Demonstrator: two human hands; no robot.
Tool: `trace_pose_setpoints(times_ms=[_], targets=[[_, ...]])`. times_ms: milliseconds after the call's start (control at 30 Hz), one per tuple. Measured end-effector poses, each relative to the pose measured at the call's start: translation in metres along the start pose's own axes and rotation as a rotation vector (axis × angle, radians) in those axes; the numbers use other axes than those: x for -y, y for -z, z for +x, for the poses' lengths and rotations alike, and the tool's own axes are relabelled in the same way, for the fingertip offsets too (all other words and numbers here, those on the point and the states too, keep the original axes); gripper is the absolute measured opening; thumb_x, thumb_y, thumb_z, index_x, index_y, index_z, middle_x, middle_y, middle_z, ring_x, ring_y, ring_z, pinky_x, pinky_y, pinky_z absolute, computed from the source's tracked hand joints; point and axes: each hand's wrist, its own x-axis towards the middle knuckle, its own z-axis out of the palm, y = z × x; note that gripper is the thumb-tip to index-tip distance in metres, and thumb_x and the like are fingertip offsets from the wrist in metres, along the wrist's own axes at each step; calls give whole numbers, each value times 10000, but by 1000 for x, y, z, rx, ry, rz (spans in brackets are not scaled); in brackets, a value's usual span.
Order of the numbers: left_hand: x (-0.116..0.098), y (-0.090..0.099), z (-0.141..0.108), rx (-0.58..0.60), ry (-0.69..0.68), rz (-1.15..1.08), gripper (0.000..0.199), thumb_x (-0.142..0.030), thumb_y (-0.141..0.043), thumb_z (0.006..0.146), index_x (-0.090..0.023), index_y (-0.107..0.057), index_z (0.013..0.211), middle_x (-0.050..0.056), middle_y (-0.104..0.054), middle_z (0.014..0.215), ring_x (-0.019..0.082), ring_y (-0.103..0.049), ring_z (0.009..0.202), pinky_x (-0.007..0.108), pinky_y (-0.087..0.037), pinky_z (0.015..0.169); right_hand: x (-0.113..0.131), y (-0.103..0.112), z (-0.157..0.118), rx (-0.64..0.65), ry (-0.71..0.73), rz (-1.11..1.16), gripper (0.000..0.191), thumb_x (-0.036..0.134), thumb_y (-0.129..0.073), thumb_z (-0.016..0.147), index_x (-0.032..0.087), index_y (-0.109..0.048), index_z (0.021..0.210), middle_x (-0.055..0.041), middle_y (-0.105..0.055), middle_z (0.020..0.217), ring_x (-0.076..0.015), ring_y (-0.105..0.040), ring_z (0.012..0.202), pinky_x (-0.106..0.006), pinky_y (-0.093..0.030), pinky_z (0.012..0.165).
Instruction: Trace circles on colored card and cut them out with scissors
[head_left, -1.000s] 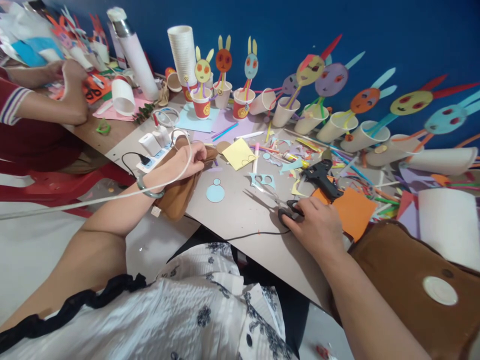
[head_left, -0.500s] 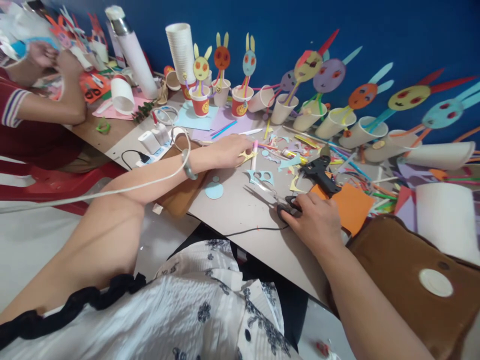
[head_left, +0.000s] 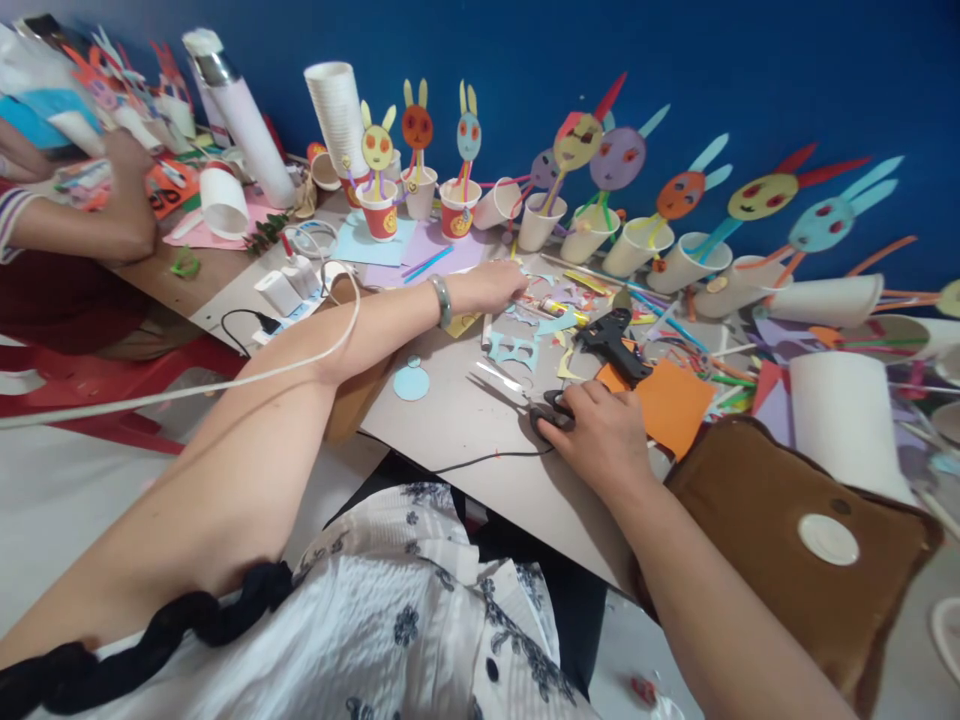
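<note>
My right hand rests on the table, its fingers round the black handles of a pair of scissors. The blades lie apart and point left. My left hand reaches across to the far side, over the edge of a heap of paper scraps; its fingertips are hidden from me. Below that hand lies a light blue paper offcut with cut-out gaps. A light blue paper circle lies flat to the left, a much smaller disc touching its top. Beyond my right hand is a black glue gun.
Paper cups with rabbit-faced paper figures line the blue wall. Orange paper and a brown bag lie right. A white cable crosses my left arm from a power strip. Another person's arm is far left.
My left hand has moved farther over the scraps, away from the yellow piece and the pink-ended stick. My right hand stays on the scissors. The view has shifted slightly right.
</note>
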Motion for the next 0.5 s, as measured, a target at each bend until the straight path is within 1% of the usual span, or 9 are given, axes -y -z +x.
trace_pose_setpoints(times_ms=[133, 300, 400, 500], targets=[[0, 9, 1, 35, -127, 2, 387, -57, -553, 793, -131, -754, 1116, 155, -703, 1143, 229, -629, 989, 315, -428, 814, 1, -1, -1, 1, 14, -2, 173, 357, -655, 839, 200, -586, 810, -84, -655, 830, -268, -588, 880, -366, -304, 772], [-7, 19, 0, 113, -98, 40, 376, -70, -554, 793, -162, -765, 1090, 121, -724, 1131, 212, -634, 936, 307, -412, 773, 0, -1, -1, -13, 16, -26, 168, 351, -655, 841, 201, -585, 815, -73, -663, 823, -255, -596, 840, -362, -316, 773], [-9, 21, 0, 112, -105, 52, 378, -68, -555, 792, -136, -751, 1108, 137, -723, 1146, 213, -637, 932, 308, -409, 763, -1, -2, -1, -31, 19, -31, 174, 353, -660, 836, 200, -583, 803, -67, -659, 809, -249, -597, 828, -361, -320, 778], [-7, 20, -1, 82, -133, -12, 350, -52, -550, 760, -108, -768, 1028, 153, -729, 1072, 222, -638, 900, 322, -416, 772, -2, -2, -1, -47, 27, -31, 178, 357, -657, 837, 199, -583, 802, -64, -659, 809, -245, -592, 816, -362, -317, 775]])
